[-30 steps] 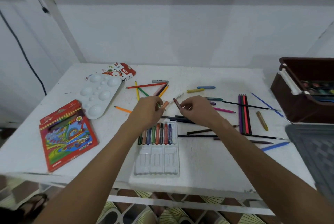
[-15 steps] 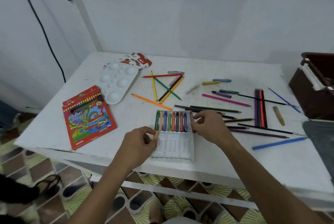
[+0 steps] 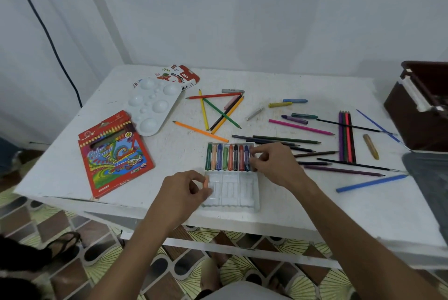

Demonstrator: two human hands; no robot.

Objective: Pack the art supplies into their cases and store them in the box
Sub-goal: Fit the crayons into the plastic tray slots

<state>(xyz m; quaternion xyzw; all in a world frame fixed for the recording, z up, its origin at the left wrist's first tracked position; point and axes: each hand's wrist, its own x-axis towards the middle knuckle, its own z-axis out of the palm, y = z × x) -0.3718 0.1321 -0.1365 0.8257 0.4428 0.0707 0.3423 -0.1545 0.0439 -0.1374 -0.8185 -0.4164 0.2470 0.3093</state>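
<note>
A clear plastic pastel tray (image 3: 243, 192) lies near the table's front edge, its far row filled with several oil pastels (image 3: 228, 157). My left hand (image 3: 184, 190) pinches an orange pastel (image 3: 206, 182) over the tray's near left corner. My right hand (image 3: 276, 163) rests at the right end of the far row, its fingertips closed on a dark pastel there. The red oil pastel box (image 3: 180, 77) lies at the back, the red colour pencil case (image 3: 114, 154) at the left. Loose pencils (image 3: 219, 112) and pastels (image 3: 294, 101) are scattered behind the tray.
A white paint palette (image 3: 152, 106) sits beside the pencil case. A brown storage box (image 3: 421, 106) stands at the right edge, with a grey lid (image 3: 429, 178) in front of it. Thin brushes and pencils (image 3: 346, 136) lie right of my right hand. The table's front edge is close.
Both hands came back from the loose pile toward me, each carrying a pastel. The right one now sits at the far row's right end; the left holds an orange pastel over the near row.
</note>
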